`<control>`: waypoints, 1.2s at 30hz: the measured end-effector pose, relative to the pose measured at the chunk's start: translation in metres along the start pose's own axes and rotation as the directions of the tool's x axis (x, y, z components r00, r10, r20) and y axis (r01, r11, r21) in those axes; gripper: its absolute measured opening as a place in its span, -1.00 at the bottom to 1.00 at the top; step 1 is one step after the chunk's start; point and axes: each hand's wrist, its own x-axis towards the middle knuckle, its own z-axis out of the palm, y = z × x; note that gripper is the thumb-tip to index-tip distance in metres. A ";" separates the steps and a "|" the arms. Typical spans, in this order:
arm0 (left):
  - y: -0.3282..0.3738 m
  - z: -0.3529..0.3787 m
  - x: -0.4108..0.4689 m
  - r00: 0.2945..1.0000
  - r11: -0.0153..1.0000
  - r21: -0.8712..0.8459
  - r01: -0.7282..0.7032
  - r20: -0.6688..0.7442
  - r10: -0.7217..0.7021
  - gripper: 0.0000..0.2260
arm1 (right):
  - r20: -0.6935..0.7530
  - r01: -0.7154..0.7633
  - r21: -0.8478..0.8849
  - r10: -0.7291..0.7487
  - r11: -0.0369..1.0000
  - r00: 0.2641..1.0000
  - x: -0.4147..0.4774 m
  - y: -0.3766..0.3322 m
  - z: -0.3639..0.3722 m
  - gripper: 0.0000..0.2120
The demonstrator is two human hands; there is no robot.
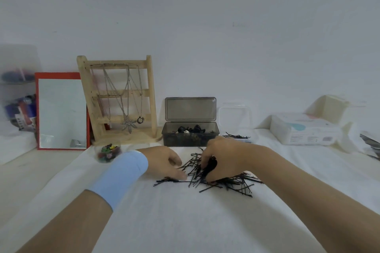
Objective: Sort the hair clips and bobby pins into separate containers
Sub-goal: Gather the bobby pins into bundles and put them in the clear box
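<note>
I see through one head-worn camera, facing forward and down, close above where the right hand [222, 158] grips bobby pins [232, 184]; the wall [205, 26] stands well beyond that grip.

The bare left forearm [67, 217], wearing a light blue cloth band [121, 176] round the wrist, is lying from 7 o'clock toward 1 o'clock. The left hand [164, 162] is resting palm down with its fingers bending toward 3 o'clock; its grip is unclear. The bare right arm [298, 181] is slanting in from 4 o'clock, and the right hand [224, 156] is gripping a bunch of thin black metal bobby pins [210, 167].
</note>
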 end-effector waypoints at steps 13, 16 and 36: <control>0.010 0.021 0.022 0.987 0.989 -0.119 -0.086 -0.147 0.068 -0.66 | 0.097 -0.142 0.310 0.118 0.940 0.988 0.013 0.007 0.007 -0.57; 0.016 0.021 0.029 0.981 0.982 -0.150 -0.118 -0.171 0.092 -0.69 | 0.096 -0.105 0.381 0.073 0.919 0.993 0.003 0.015 0.000 -0.63; 0.060 -0.007 0.046 0.975 0.972 0.093 -0.216 0.077 0.209 -0.56 | 0.136 -0.030 0.127 0.013 0.991 0.991 -0.004 0.049 -0.019 -0.57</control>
